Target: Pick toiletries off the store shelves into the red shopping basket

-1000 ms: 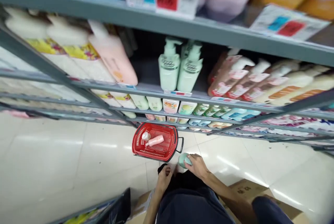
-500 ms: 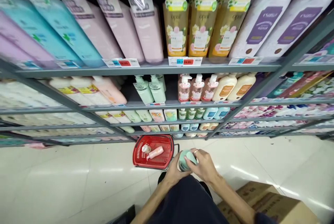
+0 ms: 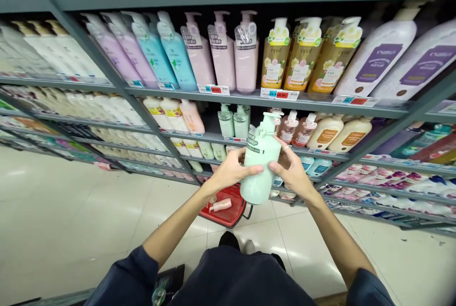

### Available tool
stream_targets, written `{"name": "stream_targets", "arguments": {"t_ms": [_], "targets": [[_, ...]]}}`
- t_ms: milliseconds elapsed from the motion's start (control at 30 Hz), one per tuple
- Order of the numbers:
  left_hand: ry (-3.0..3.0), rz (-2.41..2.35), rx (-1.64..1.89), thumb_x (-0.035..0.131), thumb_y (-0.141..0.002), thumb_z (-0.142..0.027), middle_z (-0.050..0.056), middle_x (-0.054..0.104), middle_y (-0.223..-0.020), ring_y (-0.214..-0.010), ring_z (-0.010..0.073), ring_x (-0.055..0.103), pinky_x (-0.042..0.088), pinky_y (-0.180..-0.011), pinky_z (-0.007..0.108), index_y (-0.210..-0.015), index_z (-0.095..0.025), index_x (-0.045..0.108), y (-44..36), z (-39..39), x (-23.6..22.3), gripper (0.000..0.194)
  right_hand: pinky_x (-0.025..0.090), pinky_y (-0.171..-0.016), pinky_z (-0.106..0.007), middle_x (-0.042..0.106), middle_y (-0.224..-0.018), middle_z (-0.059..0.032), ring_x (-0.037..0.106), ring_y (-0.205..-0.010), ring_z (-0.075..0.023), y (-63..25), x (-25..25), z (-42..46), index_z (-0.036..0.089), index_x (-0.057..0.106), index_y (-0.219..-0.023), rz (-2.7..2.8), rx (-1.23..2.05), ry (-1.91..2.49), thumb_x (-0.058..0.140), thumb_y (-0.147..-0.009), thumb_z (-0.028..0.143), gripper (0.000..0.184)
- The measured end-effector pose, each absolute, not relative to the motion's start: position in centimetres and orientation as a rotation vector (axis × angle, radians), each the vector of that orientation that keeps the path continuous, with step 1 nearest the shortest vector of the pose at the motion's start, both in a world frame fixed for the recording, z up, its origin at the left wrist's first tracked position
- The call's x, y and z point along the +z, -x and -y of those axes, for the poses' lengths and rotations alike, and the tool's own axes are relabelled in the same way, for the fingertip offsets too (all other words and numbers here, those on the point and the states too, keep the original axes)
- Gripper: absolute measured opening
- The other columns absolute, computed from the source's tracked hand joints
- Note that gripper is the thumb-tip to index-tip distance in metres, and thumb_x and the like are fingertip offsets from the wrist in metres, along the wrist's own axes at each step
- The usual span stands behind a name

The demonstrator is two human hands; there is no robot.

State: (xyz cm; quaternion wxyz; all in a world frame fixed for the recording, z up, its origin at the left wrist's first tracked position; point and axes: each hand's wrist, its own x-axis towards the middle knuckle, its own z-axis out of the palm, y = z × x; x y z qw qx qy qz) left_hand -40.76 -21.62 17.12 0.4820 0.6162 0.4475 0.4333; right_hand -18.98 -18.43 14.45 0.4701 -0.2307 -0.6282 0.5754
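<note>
A pale green pump bottle (image 3: 260, 168) is held nearly upright in front of me, its dark-lettered neck tag facing left. My left hand (image 3: 237, 168) grips its left side, thumb across the front. On the other side my right hand (image 3: 290, 168), with a ring on one finger, holds it too; its fingers are partly hidden behind the bottle. Below, on the floor, a red shopping basket (image 3: 231, 215) holds a pink pump bottle (image 3: 221, 205). Behind my hands, similar green pump bottles (image 3: 233, 121) stand on a shelf.
Grey shelving (image 3: 213, 94) full of bottles spans the view ahead. Amber pump bottles (image 3: 274, 56) and large white bottles with purple labels (image 3: 381, 59) stand on the upper shelf. The tiled floor (image 3: 89, 211) lies below. A dark object (image 3: 169, 284) is low at the left.
Both hands have raised the green bottle from near my waist to in front of the shelves. My view has tilted up and shifted left.
</note>
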Motion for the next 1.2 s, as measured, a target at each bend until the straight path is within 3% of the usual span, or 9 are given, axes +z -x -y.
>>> {"name": "stream_targets", "arguments": {"t_ms": [133,333,433,600,733,1000,1200], "targets": [[-1.635,-1.422,1.151,0.090,-0.074,-0.066,0.014,0.084,-0.111,-0.101,0.0342,0.078,0.060,-0.085,0.039,-0.114,-0.014,0.078,40.0,21.8,19.8,0.067,0.048,-0.129,-0.047,0.054,-0.168,-0.0111,0.053,-0.155,-0.0311,20.4,16.8,18.3,0.025,0.047,-0.166,1.516,1.329,0.595,0.081,-0.091,0.064,0.091],[-1.860,-2.045,0.864,0.085,-0.081,-0.061,0.024,0.083,-0.110,-0.106,0.0486,0.078,0.059,-0.089,0.052,-0.127,-0.012,0.073,38.1,22.5,21.0,0.069,0.056,-0.120,-0.049,0.070,-0.150,-0.0110,0.068,-0.136,-0.0335,21.7,15.6,17.0,0.022,0.066,-0.144,1.465,1.278,0.756,0.096,-0.075,0.059,0.084],[-1.896,-1.748,0.880,0.088,-0.082,-0.057,0.022,0.081,-0.125,-0.118,0.0457,0.076,0.059,-0.100,0.053,-0.140,-0.013,0.069,39.4,21.5,20.0,0.075,0.059,-0.115,-0.051,0.077,-0.139,-0.0108,0.073,-0.127,-0.0340,21.1,14.9,15.5,0.021,0.070,-0.135,1.401,1.315,0.812,0.099,-0.070,0.058,0.080],[-1.514,-1.157,1.172,0.078,-0.089,-0.070,0.024,0.065,-0.155,-0.140,0.0369,0.067,0.055,-0.119,0.051,-0.151,-0.010,0.062,43.5,17.0,18.1,0.087,0.061,-0.112,-0.049,0.079,-0.136,-0.0090,0.073,-0.128,-0.0335,20.2,15.5,13.9,0.023,0.073,-0.132,1.418,1.309,0.841,0.097,-0.074,0.057,0.071],[-1.428,-0.995,1.140,0.083,-0.083,-0.073,0.024,0.070,-0.148,-0.135,0.0378,0.070,0.060,-0.112,0.053,-0.151,-0.010,0.062,44.2,14.9,17.9,0.095,0.061,-0.113,-0.050,0.077,-0.139,-0.0096,0.072,-0.130,-0.0339,20.7,15.7,13.3,0.022,0.071,-0.138,1.448,1.353,0.847,0.097,-0.074,0.059,0.078],[-1.412,-1.031,1.154,0.100,-0.069,-0.056,0.021,0.080,-0.131,-0.121,0.0361,0.078,0.064,-0.105,0.048,-0.142,-0.010,0.067,43.4,15.0,15.8,0.091,0.056,-0.120,-0.052,0.072,-0.149,-0.0123,0.069,-0.137,-0.0346,21.6,13.5,12.9,0.021,0.065,-0.147,1.537,1.360,0.863,0.100,-0.072,0.057,0.091],[-1.376,-1.056,1.223,0.098,-0.072,-0.053,0.022,0.077,-0.138,-0.127,0.0354,0.075,0.061,-0.109,0.047,-0.145,-0.009,0.065,42.6,15.6,12.9,0.091,0.055,-0.120,-0.054,0.070,-0.151,-0.0110,0.070,-0.135,-0.0338,21.0,11.8,12.4,0.022,0.068,-0.143,1.716,1.332,0.848,0.096,-0.076,0.056,0.080]]}}
